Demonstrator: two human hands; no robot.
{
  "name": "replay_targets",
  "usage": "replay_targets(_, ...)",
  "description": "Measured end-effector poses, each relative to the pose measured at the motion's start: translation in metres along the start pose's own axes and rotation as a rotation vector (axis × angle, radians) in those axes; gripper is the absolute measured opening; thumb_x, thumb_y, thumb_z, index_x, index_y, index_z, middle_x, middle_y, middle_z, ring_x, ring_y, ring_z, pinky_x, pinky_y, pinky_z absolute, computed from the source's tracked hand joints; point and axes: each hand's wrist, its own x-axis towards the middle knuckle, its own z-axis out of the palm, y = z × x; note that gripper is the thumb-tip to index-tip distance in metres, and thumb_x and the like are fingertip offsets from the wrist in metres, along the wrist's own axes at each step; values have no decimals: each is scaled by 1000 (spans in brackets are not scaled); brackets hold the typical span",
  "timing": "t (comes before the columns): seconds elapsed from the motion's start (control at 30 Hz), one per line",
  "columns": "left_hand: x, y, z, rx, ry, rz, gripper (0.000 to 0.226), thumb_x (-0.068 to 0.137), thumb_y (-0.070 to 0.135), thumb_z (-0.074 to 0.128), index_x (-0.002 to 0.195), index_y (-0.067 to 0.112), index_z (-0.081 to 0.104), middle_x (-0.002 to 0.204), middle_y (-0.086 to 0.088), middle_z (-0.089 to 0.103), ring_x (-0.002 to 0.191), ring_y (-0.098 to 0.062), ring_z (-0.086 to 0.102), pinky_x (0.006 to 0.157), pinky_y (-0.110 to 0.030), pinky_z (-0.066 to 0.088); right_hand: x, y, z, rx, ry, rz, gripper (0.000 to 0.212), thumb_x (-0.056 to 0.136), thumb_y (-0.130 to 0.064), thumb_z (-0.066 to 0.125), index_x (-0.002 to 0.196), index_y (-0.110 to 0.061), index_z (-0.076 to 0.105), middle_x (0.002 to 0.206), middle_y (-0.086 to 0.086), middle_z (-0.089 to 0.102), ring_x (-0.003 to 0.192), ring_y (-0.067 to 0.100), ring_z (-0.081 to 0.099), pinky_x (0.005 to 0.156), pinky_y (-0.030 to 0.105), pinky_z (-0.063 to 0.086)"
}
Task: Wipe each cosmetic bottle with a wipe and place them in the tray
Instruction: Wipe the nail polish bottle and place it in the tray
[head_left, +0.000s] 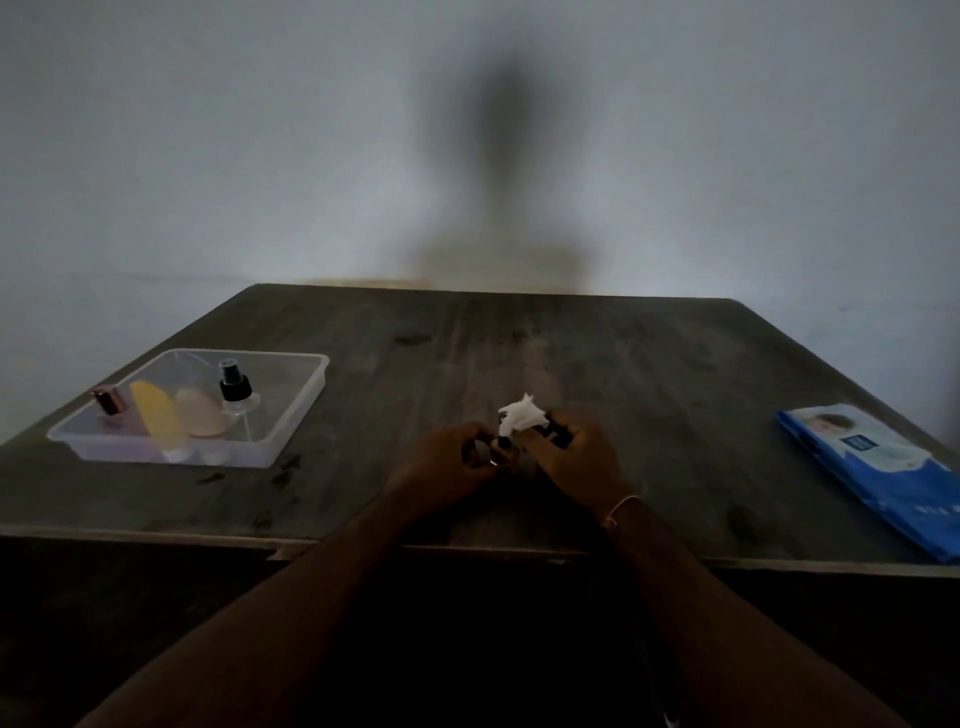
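Both hands meet over the middle of the dark wooden table near its front edge. My left hand (451, 456) grips a small dark cosmetic bottle (493, 453), mostly hidden by the fingers. My right hand (576, 457) pinches a crumpled white wipe (521, 414) against the bottle. A clear plastic tray (291, 415) sits at the left. It holds a clear spray bottle with a black pump (235, 391), a peach bottle (200, 410), a yellow bottle (155, 415) and a small bottle with a dark red cap (110, 401).
A blue pack of wipes (878, 470) lies flat at the right edge of the table (571, 343). A plain wall rises behind the table's far edge. The scene is dim.
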Motion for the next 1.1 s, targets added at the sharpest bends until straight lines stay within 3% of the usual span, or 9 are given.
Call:
replay_targets(0.17, -1, 0, 1, -9, -29, -33, 10, 92, 43, 81, 89, 39, 73, 74, 16, 68, 72, 0, 65, 66, -23, 46, -4, -5, 1, -26, -69, -84, 24, 88, -45, 84, 106, -31, 80, 81, -16, 76, 72, 6, 73, 64, 22, 57)
replay_targets(0.3, 0, 4, 3, -50, 7, -31, 43, 88, 50, 77, 116, 18, 81, 102, 8, 77, 96, -14, 73, 84, -26, 48, -5, -7, 1, -75, -79, -88, 29, 83, -61, 77, 100, -37, 80, 74, -16, 75, 68, 4, 71, 61, 20, 51)
replay_targets(0.47, -3, 4, -2, -15, -11, -29, 36, 93, 38, 81, 126, 24, 79, 120, -2, 79, 110, -12, 71, 88, -23, 46, -5, -1, 4, -205, -95, -21, 27, 83, -47, 87, 76, -24, 75, 63, -3, 70, 58, 8, 65, 56, 34, 50)
replay_targets(0.6, -5, 6, -1, -36, -1, 4, 77, 73, 68, 65, 131, 19, 77, 127, -8, 77, 119, -21, 71, 94, -22, 43, -6, -2, 4, -197, -108, -43, 26, 85, -49, 85, 87, -24, 80, 66, -1, 72, 60, 13, 68, 57, 38, 54)
replay_targets(0.67, -3, 7, -3, -35, -20, -16, 61, 84, 53, 78, 134, 19, 74, 132, -7, 75, 119, -15, 67, 94, -19, 41, -7, -4, 4, -187, -109, -51, 24, 86, -52, 82, 97, -31, 83, 69, -2, 75, 62, 11, 70, 59, 36, 54)
replay_targets(0.8, 1, 2, 0, -20, -35, -36, 38, 90, 40, 81, 119, 16, 78, 113, -6, 79, 104, -19, 73, 86, -29, 53, -3, -5, 3, -183, -80, -8, 27, 89, -53, 79, 90, -26, 82, 69, -4, 75, 63, 9, 71, 58, 32, 53)
replay_targets(0.9, 1, 1, 3, 2, -7, -25, 25, 95, 44, 77, 103, 21, 76, 87, 7, 74, 78, -8, 68, 64, -19, 44, 0, -2, 3, -193, -73, 19, 29, 93, -50, 76, 87, -21, 81, 69, -3, 73, 63, 9, 68, 58, 28, 49)
replay_targets(1.0, 0, 1, 2, -20, 22, -10, 12, 94, 52, 75, 95, 40, 72, 84, 17, 71, 78, 7, 64, 69, -22, 46, 2, 1, 4, -199, -37, 47, 32, 96, -48, 73, 89, -18, 80, 70, -1, 73, 63, 7, 66, 58, 26, 46)
replay_targets(1.1, 0, 2, 2, -67, 30, 11, 36, 86, 64, 72, 103, 33, 76, 91, 10, 76, 81, -4, 70, 75, -29, 55, 2, 1, 3, -161, -38, 56, 29, 96, -48, 74, 89, -20, 81, 72, -1, 74, 65, 8, 68, 60, 26, 49)
